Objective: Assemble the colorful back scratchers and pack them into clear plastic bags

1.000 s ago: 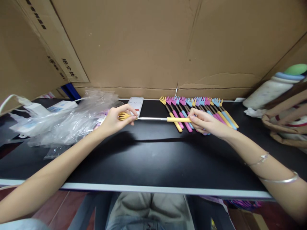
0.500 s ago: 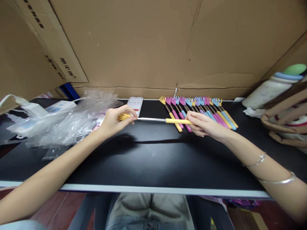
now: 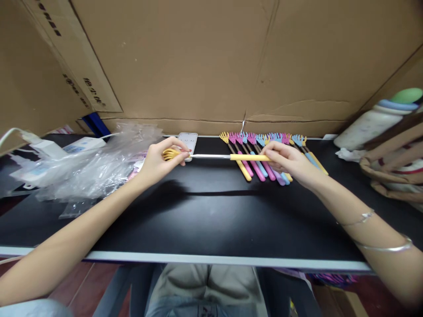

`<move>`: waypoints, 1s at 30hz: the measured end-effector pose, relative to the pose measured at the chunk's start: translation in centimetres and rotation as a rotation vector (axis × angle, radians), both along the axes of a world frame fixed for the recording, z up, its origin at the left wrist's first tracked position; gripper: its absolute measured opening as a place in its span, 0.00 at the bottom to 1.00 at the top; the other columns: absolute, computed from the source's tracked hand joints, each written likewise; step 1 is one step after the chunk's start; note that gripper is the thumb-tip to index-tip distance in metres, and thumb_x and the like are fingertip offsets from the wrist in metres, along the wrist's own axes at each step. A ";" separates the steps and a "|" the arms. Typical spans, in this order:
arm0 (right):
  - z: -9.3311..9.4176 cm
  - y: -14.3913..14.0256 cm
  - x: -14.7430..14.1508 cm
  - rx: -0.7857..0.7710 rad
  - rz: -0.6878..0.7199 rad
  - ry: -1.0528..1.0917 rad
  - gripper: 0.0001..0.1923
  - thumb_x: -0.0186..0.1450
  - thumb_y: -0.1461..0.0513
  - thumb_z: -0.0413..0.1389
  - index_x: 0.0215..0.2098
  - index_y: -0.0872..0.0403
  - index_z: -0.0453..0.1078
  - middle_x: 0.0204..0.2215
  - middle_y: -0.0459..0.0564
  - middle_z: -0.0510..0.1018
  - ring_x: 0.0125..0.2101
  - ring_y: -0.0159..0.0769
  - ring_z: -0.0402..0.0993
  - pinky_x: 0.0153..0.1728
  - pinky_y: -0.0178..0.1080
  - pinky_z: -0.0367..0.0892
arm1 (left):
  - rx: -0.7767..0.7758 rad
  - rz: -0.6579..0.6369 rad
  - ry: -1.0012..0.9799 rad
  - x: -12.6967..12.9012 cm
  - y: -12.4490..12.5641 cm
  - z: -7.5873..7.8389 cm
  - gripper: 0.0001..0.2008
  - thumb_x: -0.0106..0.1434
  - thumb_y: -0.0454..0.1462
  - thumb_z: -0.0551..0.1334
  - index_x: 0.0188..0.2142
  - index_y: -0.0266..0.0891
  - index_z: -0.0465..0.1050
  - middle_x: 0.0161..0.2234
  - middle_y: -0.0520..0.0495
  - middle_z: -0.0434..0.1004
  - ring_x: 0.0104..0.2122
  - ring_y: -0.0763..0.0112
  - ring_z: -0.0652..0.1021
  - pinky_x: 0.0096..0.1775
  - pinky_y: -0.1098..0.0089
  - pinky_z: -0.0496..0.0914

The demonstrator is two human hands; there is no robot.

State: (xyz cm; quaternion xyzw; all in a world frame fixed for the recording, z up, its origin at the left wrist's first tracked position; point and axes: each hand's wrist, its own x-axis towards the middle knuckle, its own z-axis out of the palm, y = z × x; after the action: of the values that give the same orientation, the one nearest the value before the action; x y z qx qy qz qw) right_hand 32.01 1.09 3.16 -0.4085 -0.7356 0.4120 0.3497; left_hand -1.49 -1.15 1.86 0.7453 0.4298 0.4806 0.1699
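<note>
A yellow telescopic back scratcher [image 3: 249, 157] is held level above the black desk, its silver rod drawn out. My left hand [image 3: 161, 159] pinches it just below the yellow claw, which shows partly behind the fingers. Around the end of the yellow handle my right hand [image 3: 280, 157] is closed. Beyond and below the right hand lies a row of back scratchers [image 3: 244, 169] in yellow, pink, blue and purple, claws toward the back. My right hand hides part of that row.
Clear plastic bags [image 3: 89, 171] lie in a heap on the left, by a white power strip [image 3: 82, 145]. A phone [image 3: 188, 140] with a timer lies behind my left hand. On the right are a white bottle [image 3: 373, 123] and a brown bag [image 3: 393, 158]. Cardboard [image 3: 198, 66] walls the back.
The held back scratcher has risen slightly in view and sits more level. My right hand has shifted a little right and up; both hands keep their grip.
</note>
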 end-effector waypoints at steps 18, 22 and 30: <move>-1.4 -0.8 -1.5 0.123 0.140 -0.167 0.13 0.66 0.52 0.53 0.38 0.54 0.63 0.21 0.41 0.70 0.20 0.25 0.59 0.22 0.31 0.54 | -0.092 -0.084 0.004 0.0 0.7 -1.1 0.09 0.60 0.42 0.63 0.33 0.38 0.70 0.23 0.52 0.74 0.25 0.74 0.76 0.32 0.74 0.69; -1.3 -0.7 -1.6 0.113 0.076 -0.124 0.14 0.64 0.51 0.55 0.36 0.54 0.64 0.17 0.40 0.68 0.18 0.25 0.60 0.20 0.31 0.55 | -0.109 -0.078 0.016 0.1 0.7 -1.4 0.10 0.61 0.43 0.62 0.34 0.38 0.70 0.22 0.52 0.74 0.25 0.73 0.77 0.31 0.74 0.68; -0.1 -1.0 -1.4 0.107 -0.041 -0.026 0.13 0.62 0.52 0.58 0.33 0.52 0.64 0.16 0.40 0.68 0.13 0.24 0.61 0.13 0.30 0.54 | -0.192 -0.064 -0.050 0.6 0.6 -1.0 0.12 0.60 0.45 0.62 0.34 0.38 0.69 0.22 0.51 0.75 0.22 0.73 0.76 0.21 0.77 0.64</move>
State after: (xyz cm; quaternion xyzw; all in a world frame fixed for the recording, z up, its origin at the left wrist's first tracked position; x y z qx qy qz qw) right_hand 30.62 0.09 3.10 -0.4097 -0.7525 0.3595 0.3698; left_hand -0.93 -0.59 0.88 0.7266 0.4457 0.4499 0.2664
